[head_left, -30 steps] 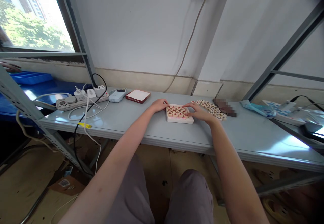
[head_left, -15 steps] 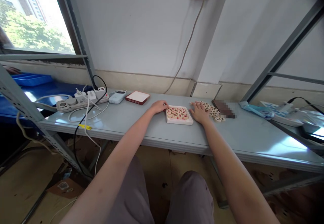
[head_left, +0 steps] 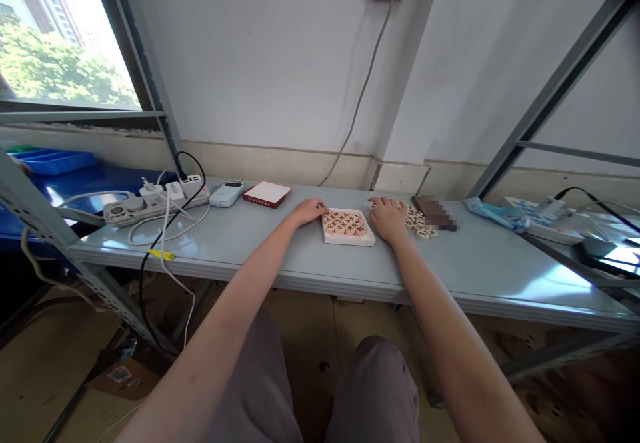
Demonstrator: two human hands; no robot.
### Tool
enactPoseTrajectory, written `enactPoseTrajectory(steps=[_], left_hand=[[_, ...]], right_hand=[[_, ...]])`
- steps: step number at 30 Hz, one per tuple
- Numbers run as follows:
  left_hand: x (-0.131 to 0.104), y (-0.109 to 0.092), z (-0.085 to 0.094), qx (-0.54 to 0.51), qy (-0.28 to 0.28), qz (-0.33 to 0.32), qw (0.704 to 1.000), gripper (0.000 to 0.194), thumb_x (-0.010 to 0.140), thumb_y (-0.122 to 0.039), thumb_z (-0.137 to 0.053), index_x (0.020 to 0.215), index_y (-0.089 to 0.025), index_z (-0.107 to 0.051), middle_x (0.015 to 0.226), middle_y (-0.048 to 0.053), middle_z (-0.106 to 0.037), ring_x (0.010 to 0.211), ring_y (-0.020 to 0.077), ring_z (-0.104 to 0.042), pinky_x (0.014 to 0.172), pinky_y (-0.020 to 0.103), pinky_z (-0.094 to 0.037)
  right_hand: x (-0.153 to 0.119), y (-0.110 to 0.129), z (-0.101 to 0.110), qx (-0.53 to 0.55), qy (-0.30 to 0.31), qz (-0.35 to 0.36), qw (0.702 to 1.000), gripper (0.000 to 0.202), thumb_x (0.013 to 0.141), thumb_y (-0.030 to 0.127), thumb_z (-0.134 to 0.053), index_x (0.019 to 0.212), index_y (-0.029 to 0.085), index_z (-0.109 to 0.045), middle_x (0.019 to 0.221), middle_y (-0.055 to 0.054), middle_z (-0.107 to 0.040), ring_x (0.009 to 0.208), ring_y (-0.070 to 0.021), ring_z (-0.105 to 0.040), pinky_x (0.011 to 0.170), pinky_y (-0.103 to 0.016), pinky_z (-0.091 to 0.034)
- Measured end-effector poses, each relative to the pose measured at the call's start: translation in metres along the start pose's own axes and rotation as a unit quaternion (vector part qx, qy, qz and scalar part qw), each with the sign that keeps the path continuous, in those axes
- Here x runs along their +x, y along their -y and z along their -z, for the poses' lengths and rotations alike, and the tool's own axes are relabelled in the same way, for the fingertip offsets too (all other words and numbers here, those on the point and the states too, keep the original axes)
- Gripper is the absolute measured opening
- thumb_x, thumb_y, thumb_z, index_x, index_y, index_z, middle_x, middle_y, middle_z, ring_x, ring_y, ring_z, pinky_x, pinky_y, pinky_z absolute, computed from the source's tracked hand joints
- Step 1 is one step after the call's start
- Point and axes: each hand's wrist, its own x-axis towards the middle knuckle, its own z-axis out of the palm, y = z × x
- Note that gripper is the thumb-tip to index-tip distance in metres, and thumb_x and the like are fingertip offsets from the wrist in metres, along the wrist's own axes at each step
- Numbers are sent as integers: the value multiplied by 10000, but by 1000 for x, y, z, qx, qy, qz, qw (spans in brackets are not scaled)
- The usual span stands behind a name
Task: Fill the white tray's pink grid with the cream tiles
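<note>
Round cream xiangqi pieces (head_left: 345, 223) with red characters lie in rows inside a shallow white box (head_left: 349, 239). At the box's far left corner is my left hand (head_left: 309, 211), its fingers bent and closed against the edge. My right hand (head_left: 389, 219) rests palm down just right of the box, fingers apart over loose xiangqi pieces (head_left: 423, 233). Some of those pieces are hidden beneath it. Others spread to its right, beside a dark brown flat object (head_left: 435, 213) that is partly blurred out.
A red box lid (head_left: 267, 194) with a white face lies left on the grey table (head_left: 300, 263). Beyond it are a light blue power bank (head_left: 227, 193) and a power strip (head_left: 145, 206) with trailing cables. A blue plastic packet (head_left: 497, 216) lies at right.
The whole view has shifted slightly, moving everything a little to the left. My right hand has edged slightly over the loose pieces, its fingers more bent. My left hand stays at the box's corner.
</note>
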Motion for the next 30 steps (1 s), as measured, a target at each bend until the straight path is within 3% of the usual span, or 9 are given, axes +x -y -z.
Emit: enactPoseTrajectory(steps=[3,6,11,15,18,23,26,30], left_hand=[[-1,0,0,-5,1,-7,1000,317,772,-419,-496,907,-167,-633,766,41,-659,720,162,-582,617,236,-402],[-2,-1,0,-12,-4,-4,1000,310,768,-415,-502,899,-167,-636,754,38,-656,710,159,-578,617,236,-401],[-3,-3,1,-8,-6,-1,1000,314,766,-416,-507,907,-168,-640,757,36,-655,685,149,-566,604,231,-389],[-4,-4,2,-6,-7,2,1000,315,765,-416,-513,912,-169,-641,761,36,-655,682,149,-567,602,233,-389],[-4,-4,2,-12,-7,0,1000,310,764,-414,-515,909,-170,-641,757,36,-652,691,151,-569,602,234,-389],[-3,-2,1,-5,-7,6,1000,317,764,-426,-506,904,-175,-640,742,29,-650,681,150,-564,592,233,-378],[-1,-2,0,6,-8,7,1000,315,770,-430,-497,902,-181,-639,752,24,-656,688,152,-567,610,237,-385],[1,-1,0,21,-4,6,1000,318,776,-419,-491,917,-174,-635,806,33,-665,723,158,-575,654,242,-401]], right_hand=[[0,-1,-3,1,35,-14,999,383,856,267,-351,1205,185,-485,1255,-120,-512,1135,-269,-419,976,-557,-163],[0,-3,-2,12,87,-10,996,331,859,272,-365,1131,198,-540,1219,-88,-553,1127,-261,-434,975,-579,-124],[0,0,8,36,58,-11,998,271,870,293,-385,959,201,-624,1060,-92,-632,1041,-251,-494,928,-493,-214],[-1,2,10,37,75,-10,996,301,875,305,-383,1025,218,-628,1090,-103,-612,1030,-259,-486,852,-449,-267],[-1,1,10,37,85,-19,996,301,867,338,-397,971,218,-653,1071,-101,-611,1041,-273,-466,843,-450,-265],[3,3,19,137,22,-69,988,323,835,428,-434,963,213,-638,1066,-86,-609,1012,-263,-477,867,-433,-279],[4,12,29,269,24,-15,963,346,810,465,-457,987,221,-625,1075,-62,-599,992,-226,-501,872,-371,-332],[-1,28,42,318,108,85,938,302,781,457,-499,977,283,-648,1142,-21,-544,1087,-208,-472,903,-324,-360]])
